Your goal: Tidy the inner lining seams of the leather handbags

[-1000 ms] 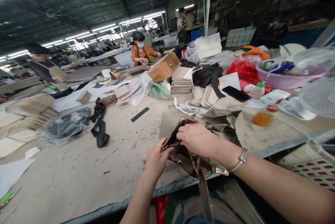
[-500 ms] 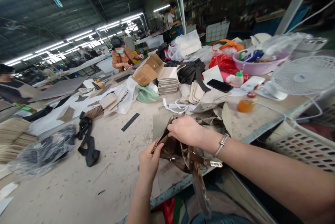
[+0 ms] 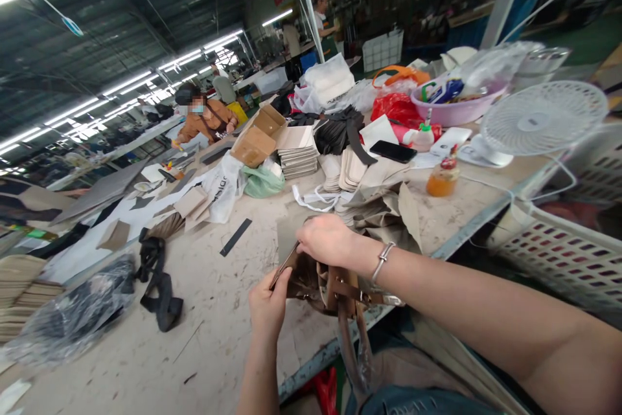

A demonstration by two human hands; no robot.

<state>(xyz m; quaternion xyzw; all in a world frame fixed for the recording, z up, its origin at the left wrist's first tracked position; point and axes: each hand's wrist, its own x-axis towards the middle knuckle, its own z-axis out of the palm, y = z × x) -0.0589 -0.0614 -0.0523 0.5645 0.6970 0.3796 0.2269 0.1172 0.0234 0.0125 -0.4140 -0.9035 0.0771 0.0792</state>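
A brown handbag [image 3: 311, 287] with straps and metal fittings lies at the table's near edge, its handles [image 3: 350, 344] hanging over the side. My left hand [image 3: 268, 302] pinches the bag's upper edge between thumb and fingers. Farther along that same edge, my right hand [image 3: 324, 239] is closed on it, wearing a bracelet [image 3: 383, 262] at the wrist. My right forearm hides part of the bag. Crumpled grey-brown material [image 3: 379, 211] lies just behind it.
Right of the bag are a jar of orange liquid [image 3: 442, 182], a white fan [image 3: 539, 120] and a plastic basket [image 3: 564, 253]. Behind lie a phone [image 3: 393, 151], stacked pieces [image 3: 297, 153] and a cardboard box [image 3: 257, 140]. Black strapping [image 3: 162, 295] is at left. A co-worker [image 3: 207, 117] sits across.
My view has swung slightly to the right, so the scene sits farther left. Both hands keep hold of the bag's edge, which now looks more closed between them.
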